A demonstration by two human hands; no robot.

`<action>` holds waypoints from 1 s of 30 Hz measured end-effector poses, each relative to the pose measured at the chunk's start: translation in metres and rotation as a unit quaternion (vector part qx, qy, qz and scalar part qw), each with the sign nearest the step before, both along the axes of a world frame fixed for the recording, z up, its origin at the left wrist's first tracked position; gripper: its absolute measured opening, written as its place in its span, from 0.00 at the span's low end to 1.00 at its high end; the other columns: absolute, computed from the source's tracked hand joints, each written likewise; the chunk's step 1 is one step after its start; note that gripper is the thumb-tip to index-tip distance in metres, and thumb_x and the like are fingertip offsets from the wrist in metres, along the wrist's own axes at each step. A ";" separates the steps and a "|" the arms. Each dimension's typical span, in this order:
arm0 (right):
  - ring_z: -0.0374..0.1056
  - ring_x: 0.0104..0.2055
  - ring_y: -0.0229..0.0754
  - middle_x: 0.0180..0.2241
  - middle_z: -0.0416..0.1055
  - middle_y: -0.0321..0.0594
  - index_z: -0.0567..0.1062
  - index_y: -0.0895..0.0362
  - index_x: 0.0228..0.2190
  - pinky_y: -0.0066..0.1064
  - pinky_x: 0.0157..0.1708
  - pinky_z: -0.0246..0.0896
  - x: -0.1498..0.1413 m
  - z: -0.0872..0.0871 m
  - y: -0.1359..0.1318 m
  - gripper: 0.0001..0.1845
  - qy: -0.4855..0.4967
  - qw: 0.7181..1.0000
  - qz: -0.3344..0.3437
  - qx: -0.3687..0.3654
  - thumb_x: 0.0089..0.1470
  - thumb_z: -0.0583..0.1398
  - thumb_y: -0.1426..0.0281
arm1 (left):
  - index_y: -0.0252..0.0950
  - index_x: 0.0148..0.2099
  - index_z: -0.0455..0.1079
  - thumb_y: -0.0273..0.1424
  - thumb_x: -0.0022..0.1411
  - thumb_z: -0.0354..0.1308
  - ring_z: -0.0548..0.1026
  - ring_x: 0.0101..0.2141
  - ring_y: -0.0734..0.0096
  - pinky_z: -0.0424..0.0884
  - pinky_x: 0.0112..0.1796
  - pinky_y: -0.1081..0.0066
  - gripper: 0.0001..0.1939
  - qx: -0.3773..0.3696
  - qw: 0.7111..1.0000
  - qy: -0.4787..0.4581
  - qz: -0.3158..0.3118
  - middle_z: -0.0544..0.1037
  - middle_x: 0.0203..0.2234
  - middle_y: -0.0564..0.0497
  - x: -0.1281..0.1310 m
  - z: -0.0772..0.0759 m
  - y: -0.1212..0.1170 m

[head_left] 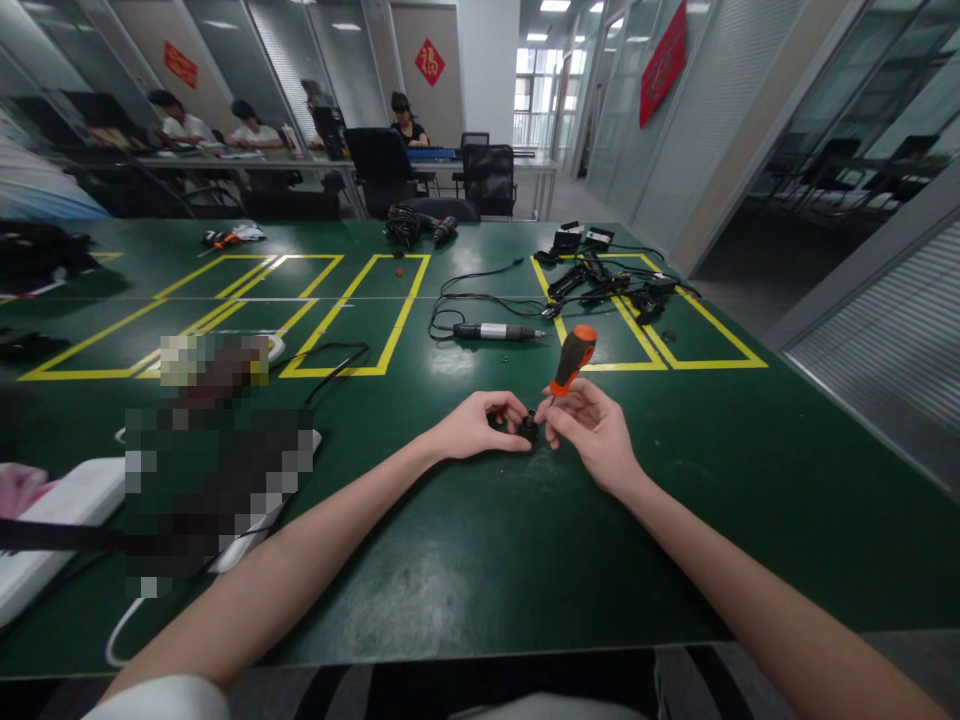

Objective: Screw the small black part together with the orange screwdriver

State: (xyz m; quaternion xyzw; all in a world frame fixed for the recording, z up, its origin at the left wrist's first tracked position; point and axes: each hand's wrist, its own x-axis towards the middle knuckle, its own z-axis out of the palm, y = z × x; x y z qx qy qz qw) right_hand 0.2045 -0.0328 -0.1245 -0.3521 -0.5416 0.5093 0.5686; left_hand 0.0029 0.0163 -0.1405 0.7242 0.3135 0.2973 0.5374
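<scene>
Close to the middle of the green table, my left hand (484,425) is closed around a small black part (528,428), which sits low against the tabletop between thumb and fingers. What kind of part it is, I cannot make out. My right hand (592,430) holds a screwdriver (574,360) with an orange and dark grey handle, tilted up and to the right. Its shaft runs down between the fingers toward the black part; whether the tip touches is hidden. Beyond both hands lies a pen-shaped electric screwdriver (495,332) with a black cable.
Black parts and cables (600,280) lie heaped at the back right within yellow tape outlines (712,340). A power drill (442,230) rests at the far edge. Pixelated items and a white object (67,510) occupy the left side. People sit at a desk farther back.
</scene>
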 end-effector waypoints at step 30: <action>0.70 0.22 0.36 0.28 0.78 0.35 0.75 0.54 0.38 0.29 0.21 0.70 -0.001 0.000 0.001 0.20 -0.013 1.000 -0.007 0.006 0.51 0.73 0.56 | 0.33 0.42 0.76 0.34 0.50 0.75 0.74 0.32 0.73 0.68 0.37 0.70 0.19 0.000 1.000 0.013 0.003 0.78 0.30 0.54 0.001 0.002 -0.001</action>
